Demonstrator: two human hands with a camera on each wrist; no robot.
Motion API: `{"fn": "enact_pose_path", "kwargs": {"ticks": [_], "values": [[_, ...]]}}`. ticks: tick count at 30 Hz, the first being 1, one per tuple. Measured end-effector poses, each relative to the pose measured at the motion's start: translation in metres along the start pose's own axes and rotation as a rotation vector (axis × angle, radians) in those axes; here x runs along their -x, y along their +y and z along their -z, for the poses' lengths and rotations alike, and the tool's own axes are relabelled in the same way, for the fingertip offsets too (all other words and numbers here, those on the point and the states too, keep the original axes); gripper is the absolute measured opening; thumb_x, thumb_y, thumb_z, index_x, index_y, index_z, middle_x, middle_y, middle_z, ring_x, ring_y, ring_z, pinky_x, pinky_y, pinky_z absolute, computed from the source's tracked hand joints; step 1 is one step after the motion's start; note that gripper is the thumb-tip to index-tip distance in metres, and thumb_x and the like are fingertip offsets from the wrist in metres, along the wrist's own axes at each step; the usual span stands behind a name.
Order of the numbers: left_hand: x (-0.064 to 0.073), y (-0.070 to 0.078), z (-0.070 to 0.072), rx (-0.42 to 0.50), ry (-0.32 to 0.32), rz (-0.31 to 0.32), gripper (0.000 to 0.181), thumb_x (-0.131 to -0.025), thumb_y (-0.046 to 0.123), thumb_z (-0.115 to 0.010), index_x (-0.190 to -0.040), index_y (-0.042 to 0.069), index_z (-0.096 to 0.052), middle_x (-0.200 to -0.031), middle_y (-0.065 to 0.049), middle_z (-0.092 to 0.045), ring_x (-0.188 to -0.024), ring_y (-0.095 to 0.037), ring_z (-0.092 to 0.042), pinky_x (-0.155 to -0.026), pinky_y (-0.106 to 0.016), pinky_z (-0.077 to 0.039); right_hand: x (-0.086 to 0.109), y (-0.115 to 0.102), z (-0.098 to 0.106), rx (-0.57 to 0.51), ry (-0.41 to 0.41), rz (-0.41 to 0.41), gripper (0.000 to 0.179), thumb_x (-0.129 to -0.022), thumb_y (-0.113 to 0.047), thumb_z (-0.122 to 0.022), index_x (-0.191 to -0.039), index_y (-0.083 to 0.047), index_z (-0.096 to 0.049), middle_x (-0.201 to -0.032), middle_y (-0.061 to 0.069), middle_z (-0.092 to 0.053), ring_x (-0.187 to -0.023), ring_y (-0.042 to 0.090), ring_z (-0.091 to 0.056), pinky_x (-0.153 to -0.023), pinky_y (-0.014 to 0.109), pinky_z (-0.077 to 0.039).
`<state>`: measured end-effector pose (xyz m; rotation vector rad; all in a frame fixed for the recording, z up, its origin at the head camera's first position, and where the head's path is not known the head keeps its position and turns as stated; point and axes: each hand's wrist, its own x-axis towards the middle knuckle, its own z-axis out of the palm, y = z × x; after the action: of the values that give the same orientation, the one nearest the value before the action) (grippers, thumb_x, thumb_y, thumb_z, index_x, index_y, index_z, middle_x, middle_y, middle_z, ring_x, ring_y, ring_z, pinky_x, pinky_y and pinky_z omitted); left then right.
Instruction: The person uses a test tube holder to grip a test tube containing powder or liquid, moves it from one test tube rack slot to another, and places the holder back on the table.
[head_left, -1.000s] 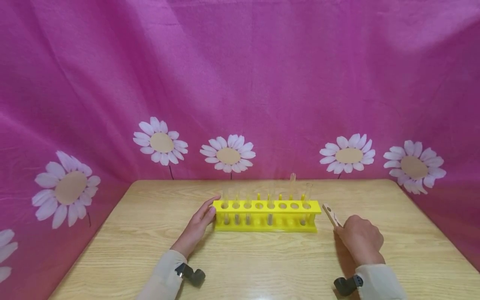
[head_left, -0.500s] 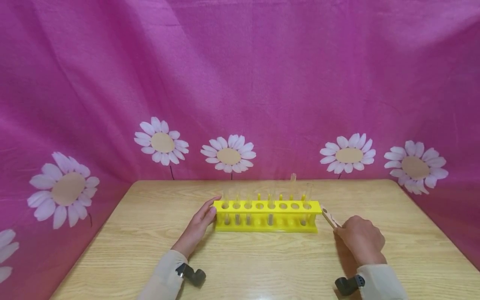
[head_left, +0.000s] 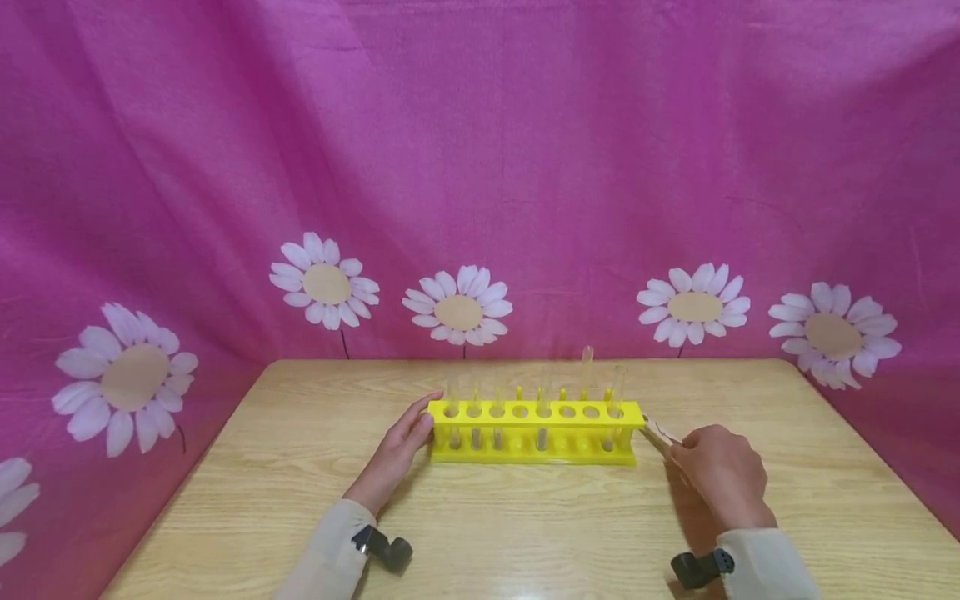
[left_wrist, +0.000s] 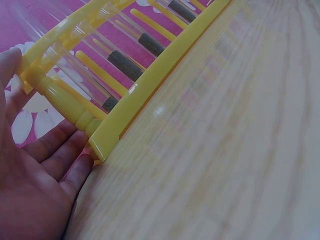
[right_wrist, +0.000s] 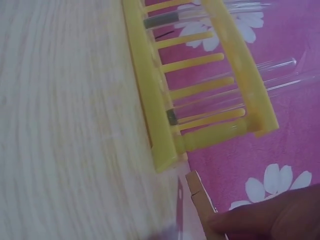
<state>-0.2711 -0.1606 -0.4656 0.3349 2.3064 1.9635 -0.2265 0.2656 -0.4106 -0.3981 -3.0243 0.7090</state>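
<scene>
A yellow test tube rack stands on the table with several clear test tubes upright in its holes. Dark grains fill the bottoms of these tubes. Another tube sits upside down on a back peg. My left hand holds the rack's left end, thumb at the front of the top bar, other fingers behind. Just off the rack's right end, my right hand grips a wooden test tube clamp, its tip aimed at the rack. In the right wrist view the clamp appears edge-on.
The rack rests on a light wood-grain table. A pink cloth printed with white daisies hangs behind the table and along its sides. Each wrist carries a small black camera mount.
The clamp's tip has shifted slightly left and closer to the rack's right end, and the clamp has turned more onto its edge. My left hand keeps its hold on the rack.
</scene>
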Motion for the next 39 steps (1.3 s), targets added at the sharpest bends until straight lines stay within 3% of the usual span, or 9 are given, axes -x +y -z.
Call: {"fn": "enact_pose_path", "kwargs": {"ticks": [7, 17, 23, 29, 35, 39], "values": [[0.001, -0.003, 0.0, 0.002, 0.002, 0.004, 0.049, -0.097, 0.054, -0.046, -0.144, 0.039, -0.042, -0.152, 0.007, -0.034, -0.139, -0.019, -0.032, -0.113, -0.047, -0.03, 0.003, -0.003, 0.004, -0.055, 0.09, 0.028, 0.034, -0.088, -0.027, -0.067, -0.104, 0.003, -0.07, -0.092, 0.023, -0.067, -0.073, 0.031, -0.056, -0.054, 0.036, -0.039], [0.006, -0.005, -0.003, -0.004, -0.002, 0.009, 0.049, -0.097, 0.055, -0.045, -0.143, 0.04, -0.042, -0.152, 0.005, -0.035, -0.139, -0.021, -0.032, -0.113, -0.048, -0.03, 0.015, -0.008, 0.013, -0.089, 0.284, 0.108, 0.03, -0.088, -0.027, -0.067, -0.098, 0.001, -0.072, -0.079, 0.014, -0.069, -0.062, 0.026, -0.055, -0.047, 0.032, -0.034], [0.004, 0.0, 0.0, -0.036, 0.006, -0.005, 0.05, -0.097, 0.056, -0.044, -0.144, 0.041, -0.041, -0.152, 0.012, -0.033, -0.139, -0.019, -0.031, -0.112, -0.048, -0.031, 0.019, -0.019, 0.024, -0.115, 0.366, 0.14, 0.032, -0.088, -0.028, -0.067, -0.098, 0.002, -0.072, -0.076, 0.012, -0.069, -0.063, 0.027, -0.054, -0.049, 0.032, -0.034], [0.001, 0.003, 0.003, -0.038, -0.006, -0.022, 0.053, -0.097, 0.055, -0.044, -0.147, 0.036, -0.039, -0.152, 0.01, -0.033, -0.139, -0.019, -0.031, -0.112, -0.047, -0.032, 0.025, -0.035, 0.035, -0.156, 0.4, 0.142, 0.033, -0.09, -0.028, -0.064, -0.1, 0.003, -0.071, -0.074, 0.011, -0.069, -0.066, 0.028, -0.054, -0.055, 0.033, -0.033], [0.001, 0.004, 0.003, -0.036, 0.008, 0.001, 0.054, -0.095, 0.058, -0.046, -0.145, 0.038, -0.041, -0.15, 0.014, -0.035, -0.14, -0.017, -0.03, -0.113, -0.047, -0.03, 0.033, -0.048, 0.046, -0.174, 0.429, 0.122, 0.036, -0.091, -0.032, -0.062, -0.102, 0.001, -0.071, -0.074, 0.011, -0.069, -0.069, 0.028, -0.053, -0.057, 0.034, -0.033], [0.0, 0.001, 0.001, -0.019, -0.001, -0.002, 0.052, -0.097, 0.056, -0.045, -0.145, 0.038, -0.042, -0.153, 0.01, -0.032, -0.141, -0.02, -0.028, -0.113, -0.048, -0.029, 0.038, -0.053, 0.05, -0.178, 0.448, 0.108, 0.037, -0.091, -0.034, -0.061, -0.103, 0.0, -0.071, -0.072, 0.009, -0.069, -0.069, 0.028, -0.055, -0.055, 0.033, -0.034]]}}
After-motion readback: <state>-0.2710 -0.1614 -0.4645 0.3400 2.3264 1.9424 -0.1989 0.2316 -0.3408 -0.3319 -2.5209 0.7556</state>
